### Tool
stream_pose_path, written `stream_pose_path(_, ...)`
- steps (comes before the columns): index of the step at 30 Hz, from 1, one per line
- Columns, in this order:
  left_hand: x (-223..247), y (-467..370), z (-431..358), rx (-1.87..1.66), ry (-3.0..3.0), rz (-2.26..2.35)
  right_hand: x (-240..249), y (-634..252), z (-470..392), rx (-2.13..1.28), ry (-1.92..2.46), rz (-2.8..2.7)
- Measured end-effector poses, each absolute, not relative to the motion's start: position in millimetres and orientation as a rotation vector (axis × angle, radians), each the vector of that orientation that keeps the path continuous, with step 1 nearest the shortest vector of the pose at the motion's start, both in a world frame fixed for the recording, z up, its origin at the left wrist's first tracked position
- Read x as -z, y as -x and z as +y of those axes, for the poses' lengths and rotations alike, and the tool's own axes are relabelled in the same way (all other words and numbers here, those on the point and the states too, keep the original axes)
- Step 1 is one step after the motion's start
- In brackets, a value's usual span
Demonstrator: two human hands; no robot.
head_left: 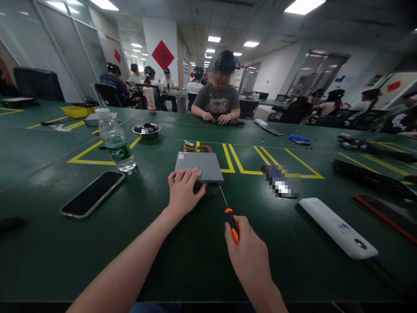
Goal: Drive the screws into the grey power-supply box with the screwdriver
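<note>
A grey metal box (203,164) with a white label lies on the green table, and coloured wires (198,148) come out behind it. My left hand (185,191) grips the box at its near left part, fingers on the top and thumb at the front edge. In my right hand (247,248) is a screwdriver (231,224) with an orange and black handle, my fingers wrapped round it. Its thin shaft points up and away, with the tip at the near right corner of the box. Whether the tip sits in a screw is too small to tell.
Left of the box are a water bottle (117,148), a black phone (93,194) and a metal bowl (146,131) of small dark parts. A white device (339,227) and a blurred phone (280,181) lie to the right. Across the table (182,269) sits a person (216,100).
</note>
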State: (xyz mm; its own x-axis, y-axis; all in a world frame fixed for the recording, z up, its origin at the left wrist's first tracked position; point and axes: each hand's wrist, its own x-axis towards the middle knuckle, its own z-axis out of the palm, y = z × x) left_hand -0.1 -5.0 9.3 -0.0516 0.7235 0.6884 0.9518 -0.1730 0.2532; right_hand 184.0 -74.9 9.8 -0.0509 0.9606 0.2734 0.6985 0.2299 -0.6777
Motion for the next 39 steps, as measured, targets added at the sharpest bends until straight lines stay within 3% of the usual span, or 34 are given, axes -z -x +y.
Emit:
stream_pose_path(6,-9.6,-0.1,-5.1,1.042,1.918,-1.799,-9.5,-189.9,-67.7,-1.47,1.286,-1.272)
stream_pose_path(10,-10.0,-0.2,-5.4,1.036,1.924,-1.784,-7.5,-187.8,-66.7,-1.769,1.091,-0.854)
stream_pose_path(39,-4.0,3.9,-4.0,1.012,1.913,-1.695,-5.6,-151.2,-75.5,-1.719,1.105,-0.742)
